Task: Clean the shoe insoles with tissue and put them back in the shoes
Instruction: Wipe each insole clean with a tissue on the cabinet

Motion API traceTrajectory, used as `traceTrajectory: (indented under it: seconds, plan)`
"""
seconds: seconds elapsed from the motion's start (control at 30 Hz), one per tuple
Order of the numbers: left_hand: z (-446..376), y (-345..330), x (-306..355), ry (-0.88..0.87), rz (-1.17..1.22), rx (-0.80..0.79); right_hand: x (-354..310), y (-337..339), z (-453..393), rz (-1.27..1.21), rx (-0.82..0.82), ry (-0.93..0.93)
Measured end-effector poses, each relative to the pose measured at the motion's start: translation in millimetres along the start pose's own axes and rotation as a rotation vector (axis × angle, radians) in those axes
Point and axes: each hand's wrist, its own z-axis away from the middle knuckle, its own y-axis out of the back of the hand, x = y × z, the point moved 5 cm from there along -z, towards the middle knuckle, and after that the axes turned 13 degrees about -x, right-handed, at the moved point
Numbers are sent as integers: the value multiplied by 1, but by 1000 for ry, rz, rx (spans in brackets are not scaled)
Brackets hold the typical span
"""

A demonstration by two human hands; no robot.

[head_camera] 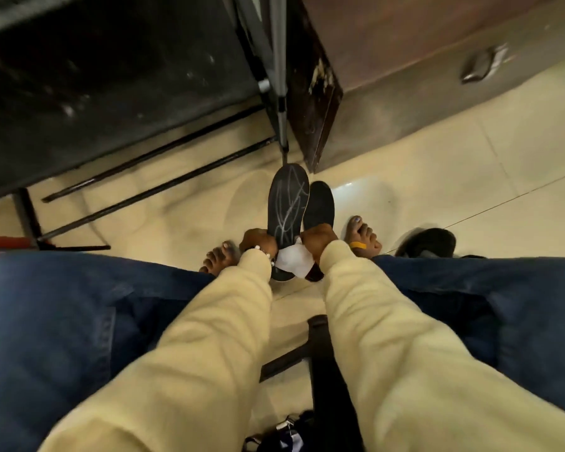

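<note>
Left hand [258, 244] gripping the patterned insole [287, 203] near its heel end; right hand [318, 241] gripping the plain dark insole [318, 207] likewise, toe ends pointing away, inner edges overlapping slightly. White tissue [294, 261] bunched between the two wrists, against the heel ends; holding hand not discernible. Both insoles raised above the tiled floor [437, 164], between two bare feet. Dark shoe [428, 243] on the floor, right of the right foot [364, 238]. Pale yellow sleeves, blue jeans below.
</note>
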Motion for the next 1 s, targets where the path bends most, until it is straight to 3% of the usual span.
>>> traceTrajectory:
  seconds: [0.23, 0.47, 0.87, 1.0]
  plan:
    - [116, 23, 41, -257, 119, 124, -39, 44, 122, 22, -65, 208]
    - [204, 39, 68, -402, 40, 256, -58, 67, 221, -159, -147, 439]
    - [306, 43, 136, -649, 196, 569, -97, 105, 284, -432, -173, 711]
    - [300, 55, 174, -798, 257, 491, -117, 129, 283, -606, -121, 774]
